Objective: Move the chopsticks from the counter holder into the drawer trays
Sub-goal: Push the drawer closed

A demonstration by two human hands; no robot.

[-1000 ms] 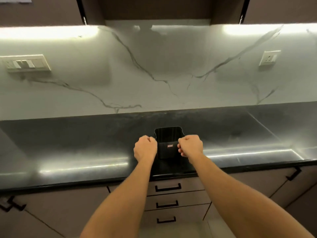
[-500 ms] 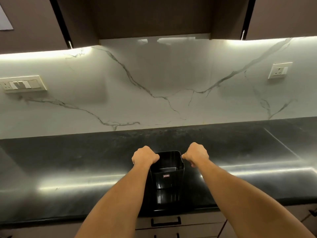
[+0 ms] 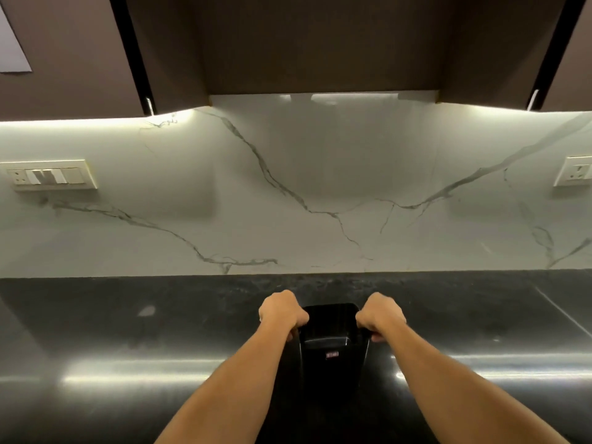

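Both hands, left and right, clamp the rim of a glossy black holder standing on the dark counter. It looks rigid, light and slippery, best gripped at its side edges; no chopsticks visible.

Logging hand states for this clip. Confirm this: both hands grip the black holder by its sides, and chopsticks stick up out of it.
One detail is wrong. In the head view the left hand and right hand do grip the black holder by its sides, but no chopsticks stick up out of it; its opening looks empty.
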